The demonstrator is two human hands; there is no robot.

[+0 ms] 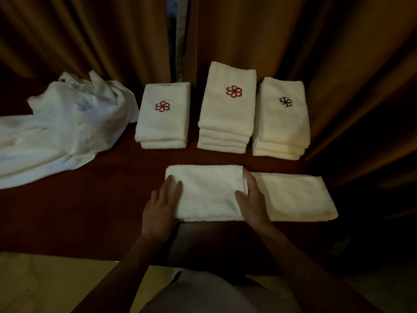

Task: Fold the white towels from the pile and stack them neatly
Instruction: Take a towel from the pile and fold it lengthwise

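A white towel (293, 197) lies across the front of the dark red table (90, 218), its left half folded over into a thicker layer. My left hand (161, 206) rests flat on the left edge of that fold. My right hand (251, 201) presses with straight fingers on the fold's right edge. A loose pile of white towels (61, 129) sits at the far left. Behind the towel stand three folded stacks: a low one with a red emblem (163, 116), a taller one with a red emblem (228, 109), and one with a blue emblem (283, 118).
Brown curtains (338, 53) hang close behind the table and along its right side. A pale floor (45, 283) shows below the table's front edge. Bare table surface lies between the pile and the towel in front.
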